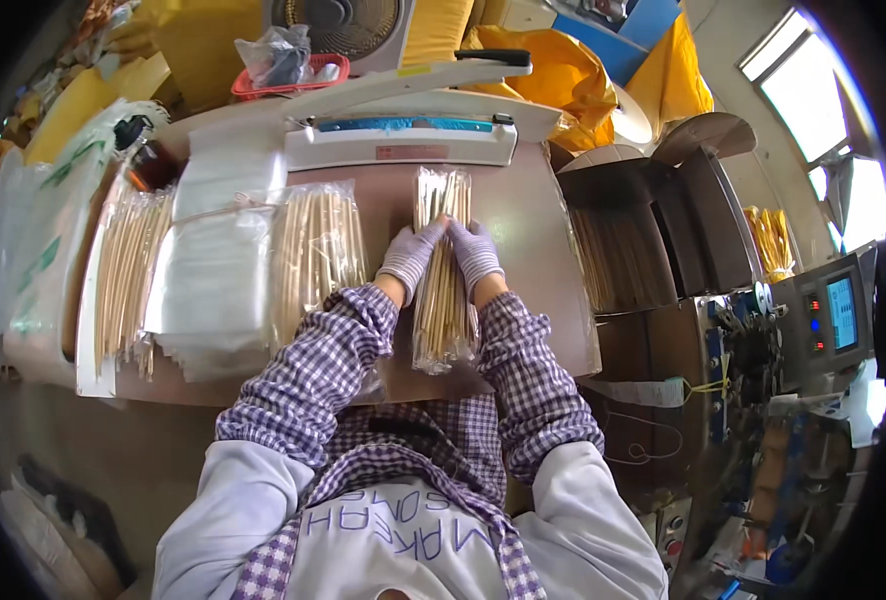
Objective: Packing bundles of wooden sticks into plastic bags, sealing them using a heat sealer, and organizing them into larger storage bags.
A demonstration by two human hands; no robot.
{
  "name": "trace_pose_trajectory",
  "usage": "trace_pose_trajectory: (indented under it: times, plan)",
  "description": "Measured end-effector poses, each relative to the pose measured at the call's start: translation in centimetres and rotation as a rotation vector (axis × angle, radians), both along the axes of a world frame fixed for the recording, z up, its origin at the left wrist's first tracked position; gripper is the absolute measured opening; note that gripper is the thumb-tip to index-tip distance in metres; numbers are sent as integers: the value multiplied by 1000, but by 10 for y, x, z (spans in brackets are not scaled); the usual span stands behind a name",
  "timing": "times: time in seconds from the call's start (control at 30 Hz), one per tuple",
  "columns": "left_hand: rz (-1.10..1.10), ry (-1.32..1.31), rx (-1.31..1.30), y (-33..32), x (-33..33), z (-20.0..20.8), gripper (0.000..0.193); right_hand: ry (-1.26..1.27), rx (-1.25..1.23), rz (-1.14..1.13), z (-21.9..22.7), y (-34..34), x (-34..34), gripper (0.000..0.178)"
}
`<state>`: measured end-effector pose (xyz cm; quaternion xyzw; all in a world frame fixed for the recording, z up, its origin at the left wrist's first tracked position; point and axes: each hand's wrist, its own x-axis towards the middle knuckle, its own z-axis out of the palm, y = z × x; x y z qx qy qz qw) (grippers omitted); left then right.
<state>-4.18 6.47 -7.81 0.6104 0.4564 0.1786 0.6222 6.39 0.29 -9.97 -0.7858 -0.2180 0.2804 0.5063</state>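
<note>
A clear plastic bag of thin wooden sticks (444, 315) lies lengthwise before me on the brown tabletop. My left hand (413, 256), in a striped knit glove with bare fingertips, closes on its left side. From the right side my right hand (474, 254), gloved alike, grips the same bag, and the fingertips of both hands come together on top of it. Just beyond the bag's far end stands a white impulse sealer (399, 148), its long arm (403, 82) raised. To the left lies another clear bag of sticks (318, 245), next to a stack of clear plastic bags (218, 262).
More sticks (131, 275) fill a white-edged tray at the far left. On the right, a dark open box (618, 250) holds further sticks. Behind the sealer are a red basket (291, 84), a fan (348, 28) and yellow sacks (563, 80). A machine with a screen (841, 312) stands at right.
</note>
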Motion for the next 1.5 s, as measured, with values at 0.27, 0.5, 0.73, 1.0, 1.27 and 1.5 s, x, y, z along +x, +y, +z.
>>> trace_pose_trajectory:
  times: [0.27, 0.5, 0.73, 1.0, 1.27, 1.5]
  plan:
    - [-212, -782, -314, -27, -53, 85, 72, 196, 838, 53, 126, -37, -78, 36]
    - [-658, -860, -10, -29, -90, 100, 94, 55, 893, 364, 136, -84, -94, 83]
    - [-786, -776, -375, -82, -131, 92, 76, 11, 962, 254, 163, -116, -139, 98]
    - [-487, -279, 158, -112, -189, 62, 76, 663, 529, 565, 100, -113, -111, 15]
    - [-497, 568, 1300, -45, -241, 29, 30, 780, 628, 846, 89, -68, -159, 17]
    - [184, -176, 432, -58, -206, 69, 16, 306, 485, 701, 76, -61, -191, 26]
